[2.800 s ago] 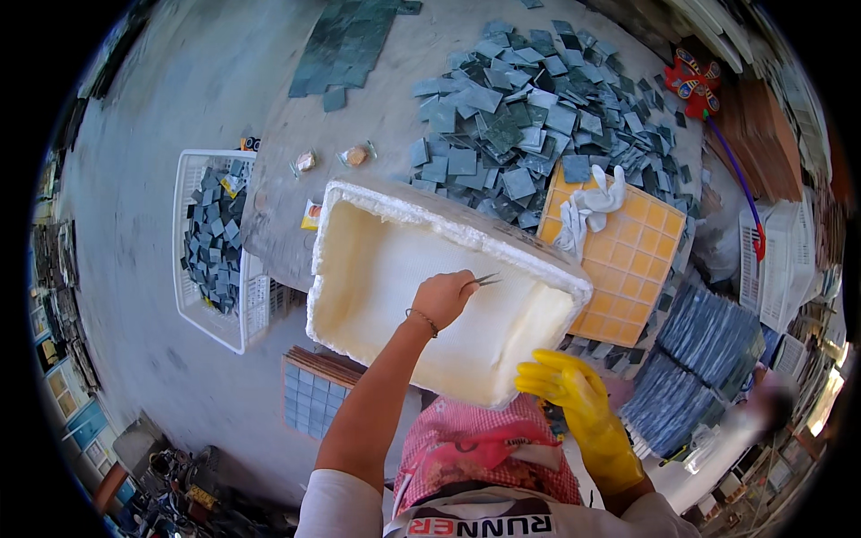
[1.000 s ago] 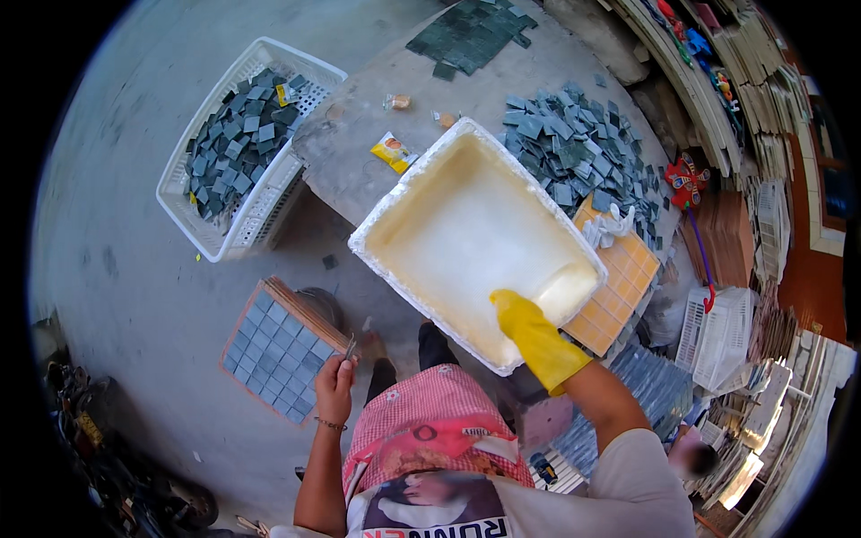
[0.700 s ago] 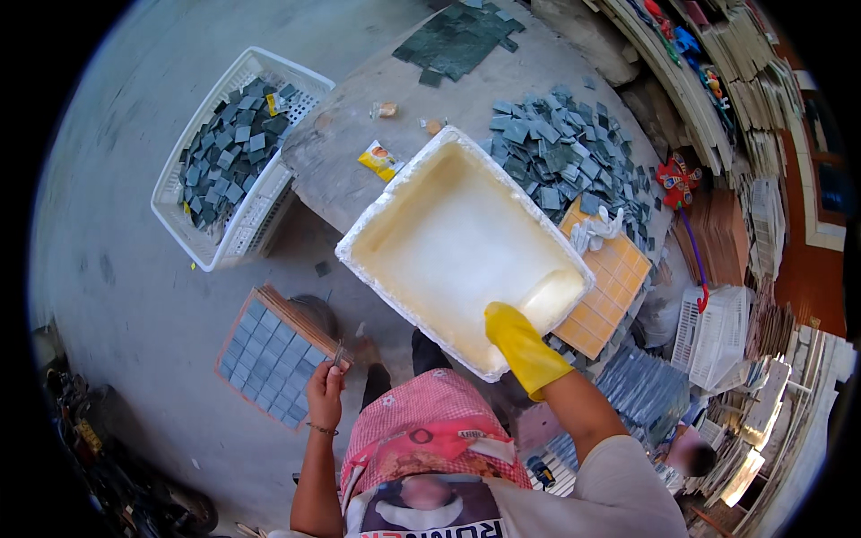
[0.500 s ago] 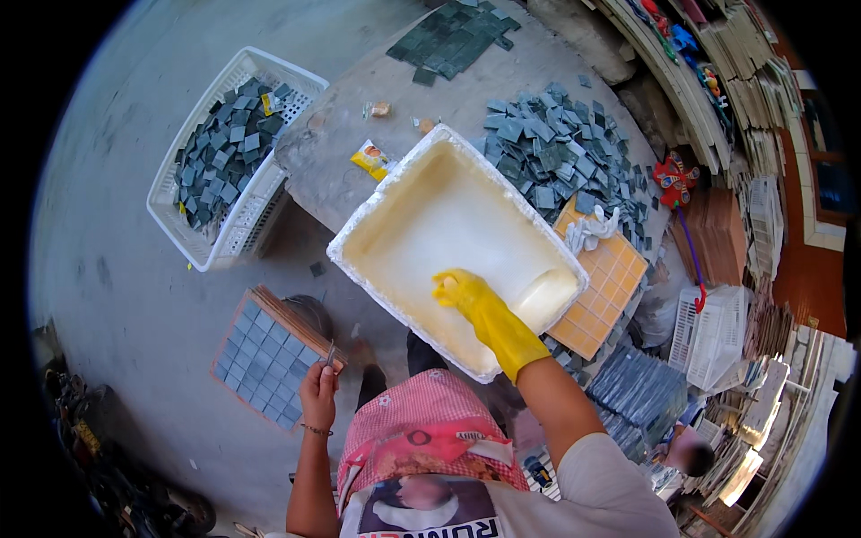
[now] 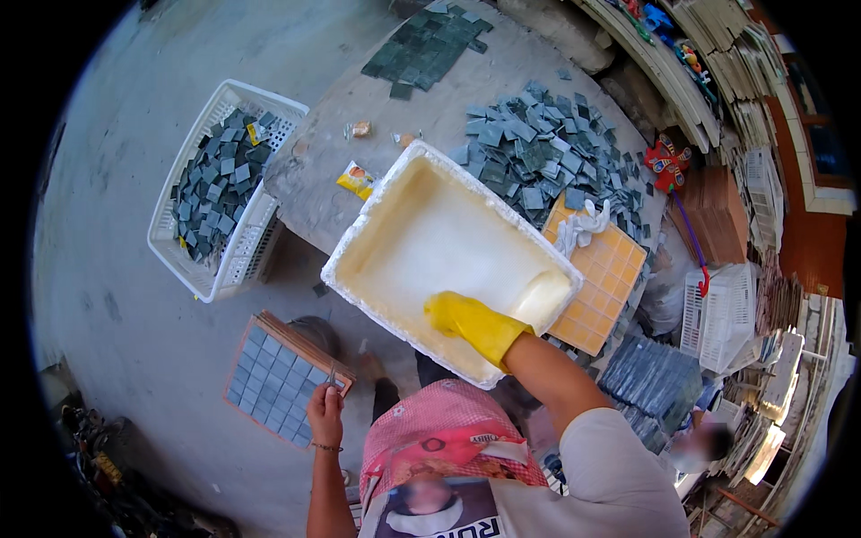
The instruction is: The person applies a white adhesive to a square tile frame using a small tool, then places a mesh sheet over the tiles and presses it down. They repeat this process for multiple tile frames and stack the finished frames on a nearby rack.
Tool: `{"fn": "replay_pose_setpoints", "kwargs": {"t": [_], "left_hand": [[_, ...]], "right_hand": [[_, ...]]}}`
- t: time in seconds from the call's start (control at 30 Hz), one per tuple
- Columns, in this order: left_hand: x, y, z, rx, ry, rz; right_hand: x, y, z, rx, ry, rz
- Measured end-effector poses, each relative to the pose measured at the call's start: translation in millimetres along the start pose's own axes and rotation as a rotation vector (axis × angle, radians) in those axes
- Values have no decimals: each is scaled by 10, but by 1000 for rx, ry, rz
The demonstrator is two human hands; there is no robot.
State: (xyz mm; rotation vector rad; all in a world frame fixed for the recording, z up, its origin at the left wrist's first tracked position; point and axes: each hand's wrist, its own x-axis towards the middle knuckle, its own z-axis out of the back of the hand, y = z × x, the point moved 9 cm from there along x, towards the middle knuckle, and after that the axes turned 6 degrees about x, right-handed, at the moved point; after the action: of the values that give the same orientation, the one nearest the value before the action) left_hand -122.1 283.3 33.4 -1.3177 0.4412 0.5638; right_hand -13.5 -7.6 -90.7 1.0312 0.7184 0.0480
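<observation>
A white foam box (image 5: 354, 240), its inner walls stained yellowish, stands in front of me with a whitish layer, seemingly liquid, over its bottom. My right hand (image 5: 459, 318), in a yellow rubber glove, reaches down into it with curled fingers. The fingers are blurred, and whatever they hold is hidden. A pale rounded tub (image 5: 543, 300) rests in the box's right corner. On my left, my bare left hand (image 5: 325, 411) pinches a thin metal tool (image 5: 332, 376), whose exact kind is unclear. It is over the near right corner of a stack of boards topped with square grey-blue tiles (image 5: 276, 377).
A stone slab (image 5: 309, 170) bears a loose heap of dark tiles (image 5: 547, 143), flat-laid tiles (image 5: 426, 49) and a yellow packet (image 5: 356, 180). White gloves (image 5: 581, 226) lie on an orange grid tray (image 5: 596, 282). Left stands a white tile basket (image 5: 215, 278). Another person (image 5: 704, 444) is at lower right.
My gloved right hand has shifted slightly toward me inside the foam box. The left hand still holds the metal tool by the tile stack. The whole view has shifted a little.
</observation>
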Motion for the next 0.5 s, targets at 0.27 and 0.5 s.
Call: {"fn": "replay_pose_setpoints", "kwargs": {"t": [0.27,0.5], "left_hand": [[85,-200,-196,-44,34,25],[124,-54,-218,-81,23,38]], "right_hand": [[142,266,-133,68,161,-96],[-259,-289,-141,-624,536,-264]]}}
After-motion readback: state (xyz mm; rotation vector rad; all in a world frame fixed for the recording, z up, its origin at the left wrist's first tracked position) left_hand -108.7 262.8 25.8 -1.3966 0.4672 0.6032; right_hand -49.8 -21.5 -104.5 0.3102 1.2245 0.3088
